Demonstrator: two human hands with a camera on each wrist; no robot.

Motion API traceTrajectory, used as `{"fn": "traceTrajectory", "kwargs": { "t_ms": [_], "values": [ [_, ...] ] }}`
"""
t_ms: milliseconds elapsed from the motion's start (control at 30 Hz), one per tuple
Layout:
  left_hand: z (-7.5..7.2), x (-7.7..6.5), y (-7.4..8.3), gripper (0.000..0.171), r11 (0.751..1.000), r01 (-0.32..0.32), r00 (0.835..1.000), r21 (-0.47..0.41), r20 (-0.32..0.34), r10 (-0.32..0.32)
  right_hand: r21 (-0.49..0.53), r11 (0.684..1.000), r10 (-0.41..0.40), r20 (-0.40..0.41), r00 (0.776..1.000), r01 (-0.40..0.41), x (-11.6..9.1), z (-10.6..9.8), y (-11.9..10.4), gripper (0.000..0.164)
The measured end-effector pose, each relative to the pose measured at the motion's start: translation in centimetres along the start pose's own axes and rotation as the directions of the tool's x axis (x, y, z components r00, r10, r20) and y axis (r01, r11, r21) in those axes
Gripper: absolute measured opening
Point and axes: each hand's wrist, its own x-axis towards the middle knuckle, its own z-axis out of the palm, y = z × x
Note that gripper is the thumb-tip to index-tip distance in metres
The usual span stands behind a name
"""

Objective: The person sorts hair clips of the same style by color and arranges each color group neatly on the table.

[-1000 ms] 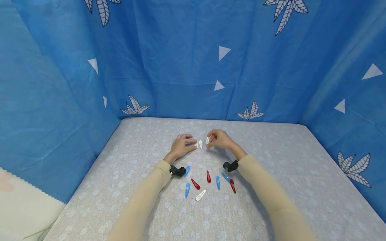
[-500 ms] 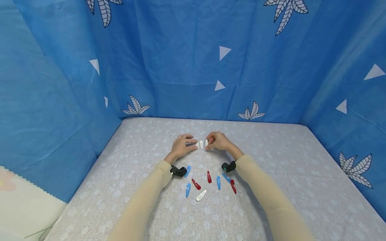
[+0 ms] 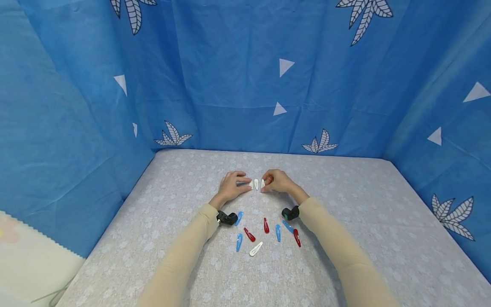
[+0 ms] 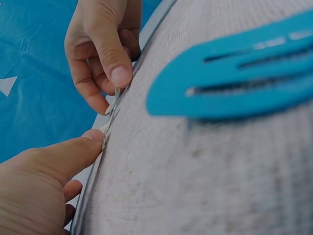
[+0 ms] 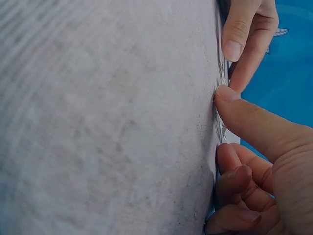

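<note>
Three white snap hair clips lie in a short row near the far side of the table. My left hand (image 3: 231, 185) has its thumb and fingertips at the two ends of the left white hair clip (image 3: 251, 185). Between the hands is the middle white hair clip (image 3: 256, 184), touched by neither. My right hand (image 3: 279, 181) pinches the right white hair clip (image 3: 262, 183) by its ends, thumb at the near end, down at the cloth. In the right wrist view, the right thumb (image 5: 254, 120) and fingers hide most of that clip.
Nearer me lie a white hair clip (image 3: 255, 249), red hair clips such as one (image 3: 266, 225) in the middle, and several blue ones, including a blue clip (image 4: 220, 83) close to the left wrist camera. A blue curtain (image 3: 245, 85) stands behind the floral tablecloth (image 3: 345, 192).
My right hand has moved slightly left and down with its white hair clip, bringing it beside the middle one. The left hand has stayed about where it was.
</note>
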Motion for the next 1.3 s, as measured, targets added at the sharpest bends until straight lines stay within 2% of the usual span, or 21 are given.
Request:
{"fn": "traceTrajectory", "kwargs": {
  "t_ms": [567, 800, 1000, 1100, 1300],
  "values": [
    [-0.1, 0.1, -0.1, 0.036, 1.0, 0.009, 1.0, 0.008, 0.014, -0.009, 0.016, 1.0, 0.024, 0.007, 1.0, -0.024, -0.3, -0.1, -0.1, 0.048],
    [-0.1, 0.1, 0.0, 0.035, 1.0, 0.016, 1.0, -0.005, 0.012, -0.016, 0.052, 0.998, 0.035, -0.038, 0.999, -0.033, -1.3, -0.5, 0.0, 0.05],
    [-0.2, -0.1, 0.1, 0.035, 1.0, 0.015, 1.0, -0.001, 0.015, -0.015, 0.068, 0.998, 0.0, -0.15, 0.989, 0.011, -3.5, -0.7, -0.4, 0.041],
    [-0.3, -0.1, 0.2, 0.035, 1.0, 0.016, 1.0, -0.003, 0.014, -0.016, 0.074, 0.996, -0.025, -0.204, 0.979, 0.041, -5.2, -0.8, -1.0, 0.039],
    [-0.3, -0.2, 0.2, 0.034, 1.0, 0.013, 1.0, -0.006, 0.007, -0.013, 0.115, 0.992, -0.02, -0.276, 0.961, 0.054, -9.4, -0.9, -1.7, 0.038]
  ]
}}
